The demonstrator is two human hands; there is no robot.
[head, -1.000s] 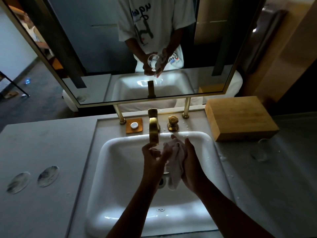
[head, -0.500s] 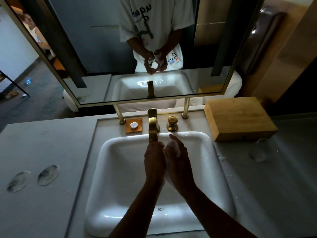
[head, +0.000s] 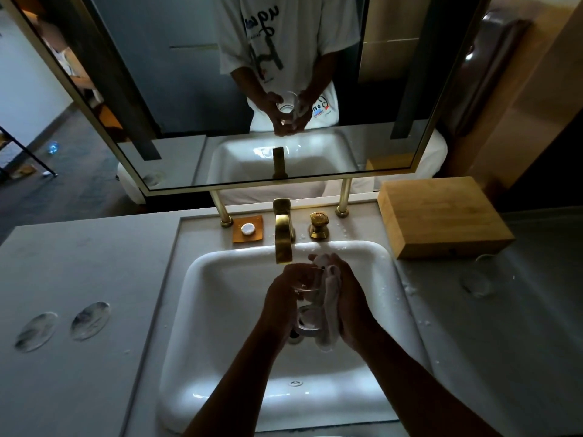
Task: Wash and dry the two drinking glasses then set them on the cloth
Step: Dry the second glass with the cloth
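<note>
Brass faucet overhangs the glass gripped by left-hand fingers; right-hand fingers clutch a cloth.

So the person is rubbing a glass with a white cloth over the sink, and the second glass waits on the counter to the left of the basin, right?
Not quite. The head view shows the second glass on the counter right of the sink, by the wooden box. The rest holds: left hand holds the glass, right hand the cloth.
</note>
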